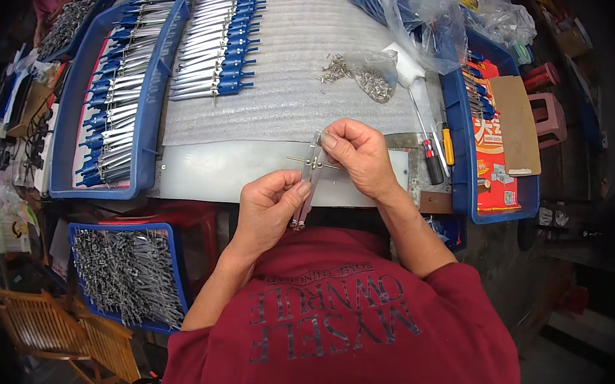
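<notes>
Close to my body, over the near edge of the table, both hands hold one slim silver metal part [314,169] with a thin rod crossing it. My left hand [271,202] grips its lower length between thumb and fingers. My right hand [360,156] pinches the upper end. The part stands tilted, its lower end hanging near my shirt. Beneath it lies a smooth white sheet [214,173]. Beyond, on a pale foam mat [282,65], are a small pile of short metal pins [335,69] and a clear bag of pins [373,84].
A row of silver pieces with blue ends [218,45] lies at the mat's left. A blue tray [157,91] of similar pieces stands beside it. Right are a red-black screwdriver [433,163], a yellow-handled one [448,144] and another blue tray [462,180]. Metal parts [125,275] fill a lower-left tray.
</notes>
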### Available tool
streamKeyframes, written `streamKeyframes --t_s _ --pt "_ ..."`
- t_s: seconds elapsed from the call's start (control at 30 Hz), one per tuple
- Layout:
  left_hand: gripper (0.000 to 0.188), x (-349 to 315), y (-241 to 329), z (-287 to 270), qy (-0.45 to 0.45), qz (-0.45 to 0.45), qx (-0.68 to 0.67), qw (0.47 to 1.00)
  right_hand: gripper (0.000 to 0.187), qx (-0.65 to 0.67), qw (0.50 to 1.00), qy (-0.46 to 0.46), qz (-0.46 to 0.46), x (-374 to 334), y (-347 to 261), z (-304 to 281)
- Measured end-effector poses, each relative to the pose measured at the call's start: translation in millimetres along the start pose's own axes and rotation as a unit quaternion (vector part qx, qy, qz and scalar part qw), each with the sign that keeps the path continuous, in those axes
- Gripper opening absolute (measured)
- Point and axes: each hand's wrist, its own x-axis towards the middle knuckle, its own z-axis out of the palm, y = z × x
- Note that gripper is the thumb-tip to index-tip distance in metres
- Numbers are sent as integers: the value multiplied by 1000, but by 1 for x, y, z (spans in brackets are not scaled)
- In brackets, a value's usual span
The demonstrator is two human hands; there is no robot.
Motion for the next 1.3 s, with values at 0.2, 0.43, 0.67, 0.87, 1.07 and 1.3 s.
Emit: streamKeyframes --t_s 0.2,0.43,0.67,0.87,1.07,1.3 --pt "12 1 2 0 -10 2 -6 1000 15 -22 997 -54 51 9 -7 -10" --pt "12 3 4 -3 -16 -21 -14 1000 15 -8 995 -48 88 13 -4 -9" --pt "14 5 -4 1 15 -17 -13 1000 11 -1 998 18 56 12 -1 0" --pt "21 10 -6 7 100 108 202 968 11 -59 996 72 -5 8 13 6" --pt "27 12 -6 9 144 277 458 832 11 -26 991 131 -9 4 14 17" --pt "26 13 -9 6 147 304 521 784 11 -8 988 152 -2 0 18 18"
